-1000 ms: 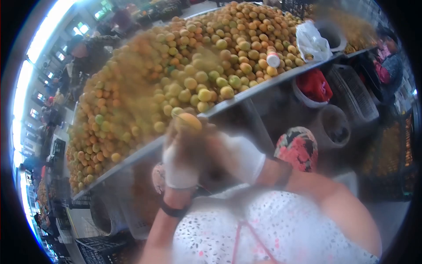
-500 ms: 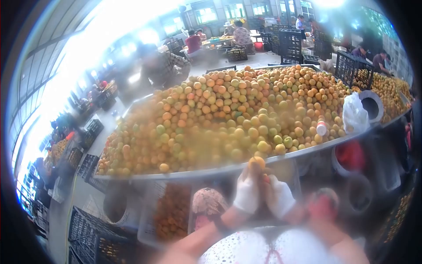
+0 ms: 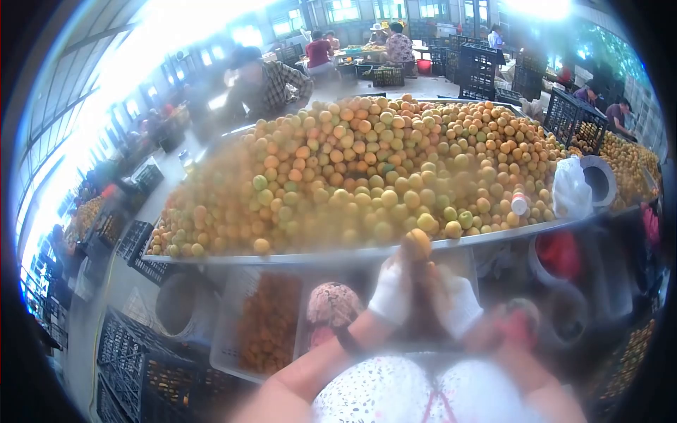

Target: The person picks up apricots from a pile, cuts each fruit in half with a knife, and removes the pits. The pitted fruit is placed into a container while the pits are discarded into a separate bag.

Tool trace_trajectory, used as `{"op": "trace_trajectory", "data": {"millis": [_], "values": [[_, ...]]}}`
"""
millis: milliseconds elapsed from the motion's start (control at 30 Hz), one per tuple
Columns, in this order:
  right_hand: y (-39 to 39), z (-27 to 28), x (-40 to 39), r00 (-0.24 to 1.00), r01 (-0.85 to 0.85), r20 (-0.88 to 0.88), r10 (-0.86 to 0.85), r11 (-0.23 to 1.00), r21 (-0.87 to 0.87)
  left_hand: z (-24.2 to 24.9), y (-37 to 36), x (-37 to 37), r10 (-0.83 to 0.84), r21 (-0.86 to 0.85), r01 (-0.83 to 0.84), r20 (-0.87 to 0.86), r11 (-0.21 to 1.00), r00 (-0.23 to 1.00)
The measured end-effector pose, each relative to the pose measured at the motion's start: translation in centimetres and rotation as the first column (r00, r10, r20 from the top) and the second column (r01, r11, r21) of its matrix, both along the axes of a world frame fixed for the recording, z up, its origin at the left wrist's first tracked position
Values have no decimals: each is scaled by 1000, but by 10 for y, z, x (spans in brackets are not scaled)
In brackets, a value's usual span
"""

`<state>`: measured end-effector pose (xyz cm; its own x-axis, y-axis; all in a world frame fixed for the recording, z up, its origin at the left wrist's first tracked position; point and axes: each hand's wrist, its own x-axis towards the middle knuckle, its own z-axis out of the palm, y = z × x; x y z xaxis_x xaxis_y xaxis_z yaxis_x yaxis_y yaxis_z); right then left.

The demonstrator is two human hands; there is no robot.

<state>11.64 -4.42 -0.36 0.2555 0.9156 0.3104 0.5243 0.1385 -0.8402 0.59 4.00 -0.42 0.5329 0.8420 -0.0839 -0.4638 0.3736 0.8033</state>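
Both hands wear white gloves with brownish, stained finger parts, close together at the near edge of the sorting table. My left hand is closed on an orange apricot, held up at its fingertips. My right hand sits just beside it, fingers curled inward toward the left hand. Blur hides what those fingers hold, if anything. Beyond the hands, a large heap of apricots in orange, yellow and greenish tones covers the table.
A white-capped bottle, a plastic bag and a round tub stand at the right edge. Below are a crate of darker fruit, a pink patterned cloth item and black crates. A person in a checked shirt is across.
The view has shifted slightly. My left hand still holds the apricot, now a little higher. My right hand has moved slightly away from the left, opening a wider gap between the gloves.
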Motion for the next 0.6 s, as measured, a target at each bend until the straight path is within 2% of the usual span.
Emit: {"op": "trace_trajectory", "data": {"millis": [133,200,233,267,333,367,400,500,533,567,600], "values": [[-3,11,5,999,-3,-50,6,998,64,-28,23,-13,-1,-8,1,56,1000,998],[6,13,11,974,100,-216,-63,982,161,-14,11,-14,-29,271,51,-86,961,996],[8,20,12,994,87,-84,-67,963,256,0,-1,-13,-53,339,98,-139,936,989],[8,24,11,994,94,-85,-74,963,254,2,-6,-12,-60,337,104,-140,936,988],[10,33,8,993,116,-7,-122,923,366,4,-13,-10,-19,520,86,-132,850,991],[10,37,8,992,120,-3,-128,925,360,10,-13,-16,55,603,128,-275,787,960],[9,39,9,993,117,-31,-113,945,305,15,-13,-19,44,597,134,-274,791,961],[9,47,9,989,127,-107,-105,966,224,19,-9,-19,124,766,225,-369,602,921],[11,48,9,984,131,-148,-100,968,215,15,-8,-17,113,760,233,-372,607,921],[12,47,8,982,141,-151,-111,969,204,11,-8,-15,218,841,195,-343,504,914],[14,46,7,959,128,-269,-90,984,127,8,-7,-13,317,908,163,-297,386,901]]}}
